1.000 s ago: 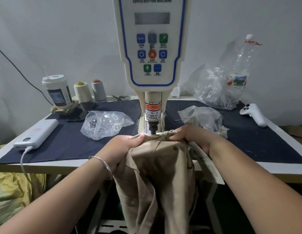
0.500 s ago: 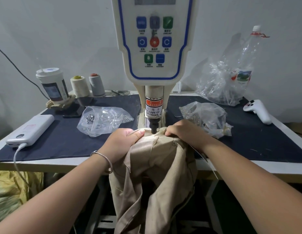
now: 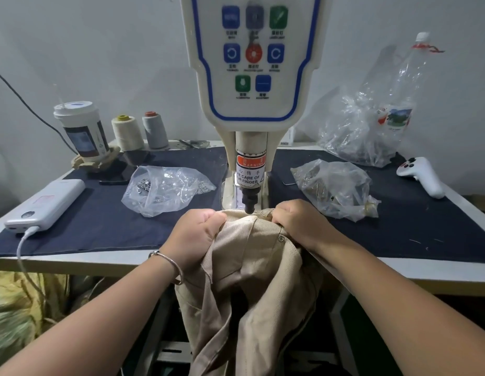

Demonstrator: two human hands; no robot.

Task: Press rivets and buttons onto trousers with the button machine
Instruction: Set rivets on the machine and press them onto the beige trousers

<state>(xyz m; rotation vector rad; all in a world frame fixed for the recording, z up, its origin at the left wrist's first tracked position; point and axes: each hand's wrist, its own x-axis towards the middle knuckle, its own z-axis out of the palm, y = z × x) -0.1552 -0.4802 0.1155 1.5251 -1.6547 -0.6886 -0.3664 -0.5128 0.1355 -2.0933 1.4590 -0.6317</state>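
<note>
The beige trousers point(image 3: 252, 267) are held at the front edge of the tabletop point(image 3: 73, 260), their top fold gathered directly beneath the black punch point(image 3: 249, 203) of the button machine point(image 3: 252, 77). The cloth is grasped by the left hand point(image 3: 192, 234) in a clenched grip, the fingers curled over the fold just left of the punch. On the other side the fabric is pinched by the right hand point(image 3: 298, 221), its fingers likewise curled into the cloth just right of the punch. A narrow strip of fabric is left bare between the two grips, and the punch tip is seen at or just above it; contact cannot be told. A fitted rivet point(image 3: 281, 239) is visible on the trousers near the right wrist. The rest of the garment hangs below the tabletop edge between the forearms.

Open dark cloth is left on the tabletop to either side, bounded by a clear bag of silver parts point(image 3: 165, 189) on the left and a bag of brass parts point(image 3: 333, 188) on the right. A power bank point(image 3: 46, 203) lies at the left edge.
</note>
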